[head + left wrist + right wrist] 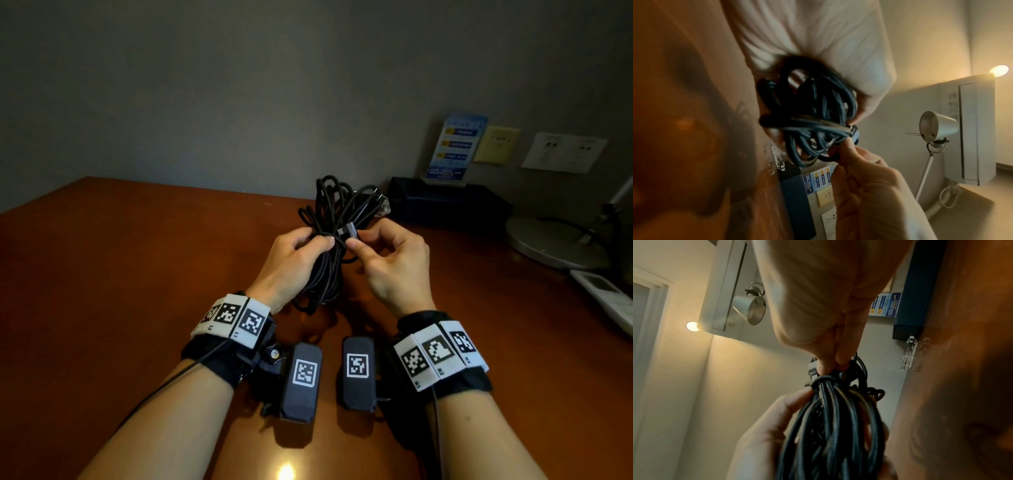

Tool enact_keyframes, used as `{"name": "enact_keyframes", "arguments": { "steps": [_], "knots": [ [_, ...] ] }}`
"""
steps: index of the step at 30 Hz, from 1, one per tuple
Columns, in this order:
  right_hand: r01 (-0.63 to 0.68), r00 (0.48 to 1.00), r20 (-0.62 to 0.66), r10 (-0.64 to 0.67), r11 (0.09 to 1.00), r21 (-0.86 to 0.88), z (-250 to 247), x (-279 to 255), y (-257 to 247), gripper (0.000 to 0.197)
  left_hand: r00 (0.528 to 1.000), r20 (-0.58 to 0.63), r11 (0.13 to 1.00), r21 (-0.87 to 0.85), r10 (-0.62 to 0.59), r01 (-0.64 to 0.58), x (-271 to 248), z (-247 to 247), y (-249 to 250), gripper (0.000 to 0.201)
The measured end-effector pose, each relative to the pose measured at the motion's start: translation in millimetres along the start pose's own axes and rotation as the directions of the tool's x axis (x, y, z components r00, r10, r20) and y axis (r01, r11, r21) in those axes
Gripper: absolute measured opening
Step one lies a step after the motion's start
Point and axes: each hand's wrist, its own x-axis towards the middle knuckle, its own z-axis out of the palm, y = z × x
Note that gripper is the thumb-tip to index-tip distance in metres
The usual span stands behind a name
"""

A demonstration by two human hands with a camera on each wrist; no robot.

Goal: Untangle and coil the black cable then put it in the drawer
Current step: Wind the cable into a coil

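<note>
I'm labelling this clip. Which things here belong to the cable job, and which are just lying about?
In the job: black cable, gripped by the left hand; its plug end, pinched by the right hand.

Lying about: dark box, leaflet, lamp base, wall sockets, wooden desk.

Glossy wooden table point(137, 274); matt braided black cable point(329, 274).

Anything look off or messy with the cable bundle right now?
Yes. The black cable is a loose bundle, not a neat coil: loops of uneven size cross each other above the left hand that grips it. The right hand pinches a connector end at the waist. Nothing looks damaged.
</note>
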Motion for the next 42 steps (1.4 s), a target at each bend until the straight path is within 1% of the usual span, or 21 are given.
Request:
{"name": "enact_keyframes", "arguments": {
  "steps": [3, 5, 6, 9, 10, 14, 16, 18, 20, 21, 24, 25, 27, 28, 31, 33, 36, 39, 40, 42],
  "knots": [
    [0.003, 1.0, 0.001, -0.003, 1.0, -0.024, -0.2, -0.4, 0.2, 0.022, 0.999, 0.034, 0.999, -0.042, -0.012, 0.013, -1.8, 0.7, -0.6, 0.018],
    [0.008, 1.0, -0.002, -0.008, 1.0, -0.029, -0.2, -0.8, 0.6, 0.026, 0.998, 0.057, 0.997, -0.068, -0.02, 0.024, -2.8, 2.2, -0.3, 0.02],
    [0.008, 1.0, -0.002, -0.008, 1.0, -0.024, 0.2, -0.7, 0.7, 0.027, 0.998, 0.058, 0.996, -0.084, -0.031, 0.036, -3.0, 2.6, 0.0, 0.025],
    [0.017, 1.0, -0.005, -0.017, 1.0, -0.015, 0.0, -0.7, -1.1, 0.021, 0.996, 0.044, 0.986, -0.145, -0.079, 0.085, -1.3, 2.7, 0.4, 0.05],
    [0.027, 1.0, 0.0, -0.027, 1.0, -0.014, -0.5, -1.2, -1.8, 0.019, 0.995, 0.036, 0.983, -0.154, -0.094, 0.098, -0.6, 3.2, 0.3, 0.053],
    [0.087, 0.995, 0.047, -0.084, 0.994, -0.071, -1.2, -1.6, -3.2, 0.016, 0.991, -0.007, 0.981, -0.144, -0.131, 0.128, 0.2, 3.3, -1.9, 0.054],
    [0.105, 0.99, 0.101, -0.096, 0.991, -0.085, -0.8, -1.5, -2.8, 0.017, 0.988, -0.013, 0.981, -0.125, -0.151, 0.148, 0.4, 2.4, -3.3, 0.049],
    [0.104, 0.982, 0.165, -0.086, 0.99, -0.1, 0.1, -1.0, -2.0, 0.019, 0.985, -0.016, 0.98, -0.105, -0.17, 0.168, 0.1, 0.7, -3.5, 0.044],
    [0.078, 0.974, 0.22, -0.052, 0.99, -0.114, 0.7, 0.0, -1.0, 0.021, 0.986, -0.022, 0.983, -0.083, -0.168, 0.165, 0.3, -0.6, -4.1, 0.047],
    [0.069, 0.968, 0.246, -0.037, 0.99, -0.121, 0.8, 0.7, -0.6, 0.023, 0.986, -0.028, 0.985, -0.073, -0.162, 0.159, 0.2, -0.6, -4.3, 0.052],
    [0.078, 0.949, 0.315, -0.032, 0.988, -0.132, 1.2, 1.1, -3.2, 0.032, 0.989, -0.037, 0.989, -0.03, -0.146, 0.145, 0.2, 0.4, -2.8, 0.086],
    [0.085, 0.944, 0.327, -0.039, 0.989, -0.125, 0.9, 1.0, -4.8, 0.032, 0.988, -0.038, 0.989, -0.015, -0.147, 0.147, 0.6, 0.5, -2.0, 0.093],
    [0.091, 0.939, 0.341, -0.05, 0.99, -0.104, 0.5, 1.3, -6.8, 0.026, 0.985, -0.047, 0.986, -0.02, -0.165, 0.165, 1.1, 1.8, 0.3, 0.09],
    [0.097, 0.938, 0.341, -0.057, 0.99, -0.102, 0.8, 1.7, -7.0, 0.024, 0.982, -0.062, 0.984, -0.034, -0.179, 0.177, 1.7, 2.2, 1.3, 0.083],
    [0.12, 0.949, 0.305, -0.073, 0.983, -0.139, 2.4, 2.6, -5.1, 0.013, 0.972, -0.114, 0.978, -0.044, -0.206, 0.202, 3.1, 4.1, 3.5, 0.051],
    [0.095, 0.966, 0.252, -0.059, 0.987, -0.133, 2.2, 2.3, -3.1, 0.013, 0.965, -0.132, 0.974, -0.042, -0.227, 0.223, 4.0, 5.8, 4.2, 0.037],
    [0.077, 0.982, 0.177, -0.06, 0.992, -0.096, 3.2, -0.7, -4.7, 0.019, 0.959, -0.144, 0.97, -0.053, -0.244, 0.239, 3.3, 5.9, 5.6, 0.038],
    [0.126, 0.986, 0.122, -0.113, 0.987, -0.103, 6.8, -1.9, -6.0, 0.018, 0.957, -0.147, 0.968, -0.034, -0.25, 0.248, 1.0, 5.6, 5.9, 0.052],
    [0.141, 0.985, 0.118, -0.128, 0.984, -0.11, 8.2, -1.7, -5.5, 0.018, 0.958, -0.149, 0.969, -0.023, -0.245, 0.244, 1.0, 5.4, 5.4, 0.053],
    [0.17, 0.98, 0.127, -0.154, 0.977, -0.126, 9.2, -1.4, -2.9, 0.018, 0.963, -0.147, 0.974, -0.002, -0.225, 0.227, 1.1, 5.5, 4.9, 0.043]
  ]
}}
